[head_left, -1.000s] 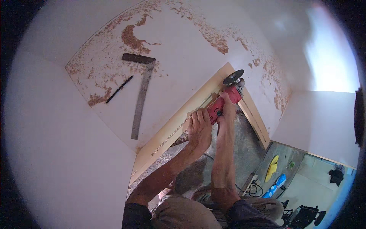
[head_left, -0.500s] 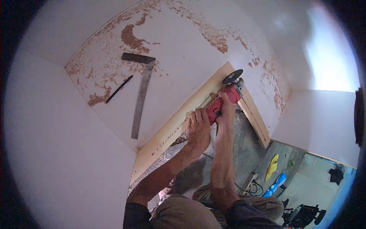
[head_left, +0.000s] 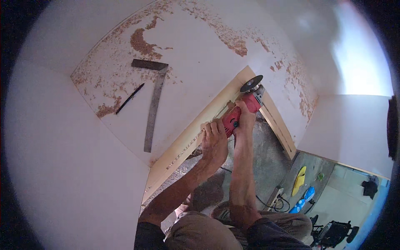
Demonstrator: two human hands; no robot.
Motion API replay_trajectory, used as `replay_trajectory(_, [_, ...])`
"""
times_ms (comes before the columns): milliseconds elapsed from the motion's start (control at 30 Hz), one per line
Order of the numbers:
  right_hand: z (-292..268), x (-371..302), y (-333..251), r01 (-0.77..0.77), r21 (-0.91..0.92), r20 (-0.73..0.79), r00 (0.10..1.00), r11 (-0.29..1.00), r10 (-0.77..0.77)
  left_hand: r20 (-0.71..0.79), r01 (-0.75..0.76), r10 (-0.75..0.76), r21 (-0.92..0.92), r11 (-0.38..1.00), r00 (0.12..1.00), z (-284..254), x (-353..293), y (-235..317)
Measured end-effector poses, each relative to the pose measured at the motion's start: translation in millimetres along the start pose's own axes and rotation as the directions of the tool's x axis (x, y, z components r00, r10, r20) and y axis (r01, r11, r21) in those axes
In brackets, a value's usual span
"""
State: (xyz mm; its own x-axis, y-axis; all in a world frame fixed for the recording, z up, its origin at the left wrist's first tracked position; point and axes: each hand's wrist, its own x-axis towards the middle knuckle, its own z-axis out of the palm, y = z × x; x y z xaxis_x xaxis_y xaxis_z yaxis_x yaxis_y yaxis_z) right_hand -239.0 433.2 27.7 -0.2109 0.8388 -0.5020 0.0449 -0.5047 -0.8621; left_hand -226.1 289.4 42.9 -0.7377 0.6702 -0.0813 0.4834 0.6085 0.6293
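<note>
A red angle grinder (head_left: 231, 120) with a thin dark disc (head_left: 251, 83) lies slantwise over a corner of pale wooden boards. My right hand (head_left: 246, 118) is closed around its body near the head. Farther back, my left hand (head_left: 214, 143) has its fingers wrapped over the rear of the tool, next to the left wooden board (head_left: 185, 152). The disc sits above where this board meets the right wooden board (head_left: 279, 129). Long, narrow slots run along both boards. Whether the disc touches wood or is spinning, I cannot tell.
On the white panel lie a metal try square (head_left: 154, 108), a black pen (head_left: 130, 98) and sawdust heaps (head_left: 143, 43). At lower right are a yellow slipper (head_left: 298, 181), a power strip (head_left: 275, 196) with a cord, a blue spotted object (head_left: 303, 200) and a black wheeled object (head_left: 335, 234).
The grinder and both my hands have shifted very slightly to the left. My grip on the tool looks the same.
</note>
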Motion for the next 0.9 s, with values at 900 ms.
replay_trajectory(900, [0, -17, 16, 0.044, 0.084, 0.020, 0.999, 0.995, -0.046, -0.028, -0.020, 0.017, -0.102, 0.995, 0.999, -3, -17, -11])
